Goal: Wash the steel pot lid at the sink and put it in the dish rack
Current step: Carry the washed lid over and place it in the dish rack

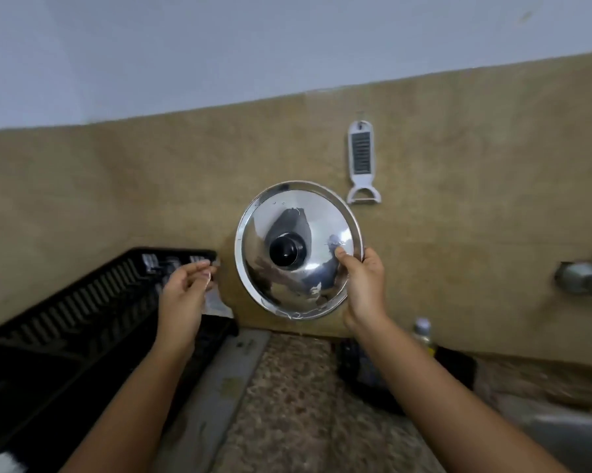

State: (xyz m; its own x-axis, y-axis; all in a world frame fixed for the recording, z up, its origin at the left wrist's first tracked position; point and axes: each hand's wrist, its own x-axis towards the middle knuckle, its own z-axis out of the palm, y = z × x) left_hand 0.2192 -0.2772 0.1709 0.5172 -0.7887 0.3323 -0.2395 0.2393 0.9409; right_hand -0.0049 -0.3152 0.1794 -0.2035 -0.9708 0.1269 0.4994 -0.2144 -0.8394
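The steel pot lid (pixel 298 250) with a black knob is held up in the air in front of the tan wall, its top facing me and water dripping from its lower rim. My right hand (pixel 363 285) grips its right edge, thumb on the top face. My left hand (pixel 185 291) hovers to the left of the lid, above the black dish rack (pixel 66 322), with fingers loosely curled and holding nothing. The rack sits on the counter at the left, with a few clear glasses at its far end.
A white peeler-grater (pixel 361 162) hangs on the wall above the lid. A tap (pixel 584 278) juts from the wall at the right, above the sink (pixel 578 438). A bottle (pixel 422 332) and dark items stand on the speckled counter (pixel 287 404).
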